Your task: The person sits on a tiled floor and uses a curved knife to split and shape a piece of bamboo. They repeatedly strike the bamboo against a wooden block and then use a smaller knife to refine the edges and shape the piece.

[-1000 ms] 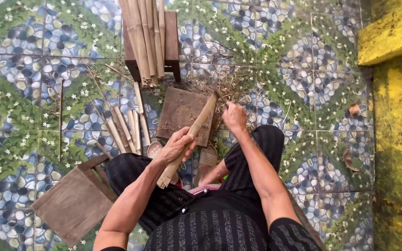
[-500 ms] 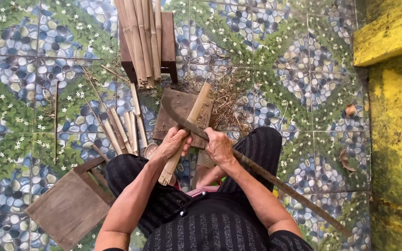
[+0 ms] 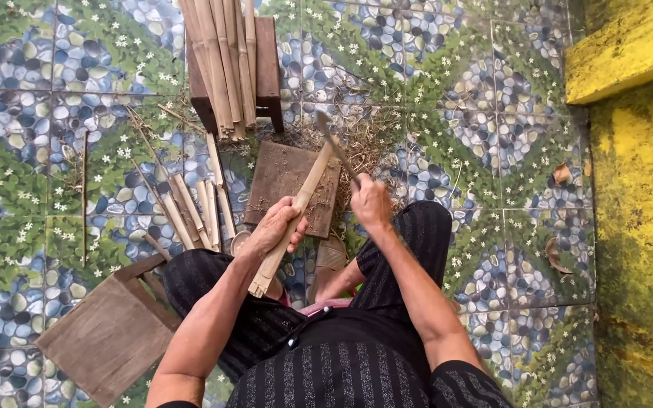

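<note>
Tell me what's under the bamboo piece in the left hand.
A flat brown wooden board on the tiled floor lies beneath the bamboo piece; the left hand covers its middle.

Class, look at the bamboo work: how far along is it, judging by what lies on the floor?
Done: short split strips lie beside the wooden block. In hand: the left hand holds a bamboo piece on the block, the right hand a blade. Left: long canes on a stool.
</note>
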